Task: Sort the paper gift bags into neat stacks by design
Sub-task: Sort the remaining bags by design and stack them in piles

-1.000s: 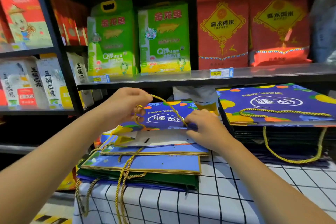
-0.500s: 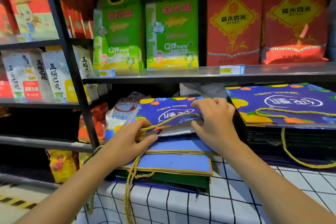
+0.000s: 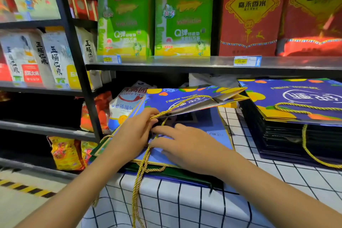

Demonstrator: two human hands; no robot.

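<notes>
**Hands at the mouth of the top gift bag**

Nearest, checked cloth on the table (image 3: 185, 205), gold cords (image 3: 140, 172) hanging over its edge. On the flat left stack (image 3: 218, 127): left hand (image 3: 133, 135) pinching the gold handle (image 3: 177, 105) of the raised blue fruit-print bag (image 3: 187, 98); right hand (image 3: 187, 146) resting flat, fingers extended toward the opening. Right, well apart: tall matching stack (image 3: 296, 109). Beyond, on the shelf (image 3: 185, 63): green rice boxes (image 3: 153, 18), red ones (image 3: 249, 15).

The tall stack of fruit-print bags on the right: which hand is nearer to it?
Right. The right hand lies on the loose pile beside the tall stack; the left hand is farther away, holding a gold cord.
</notes>
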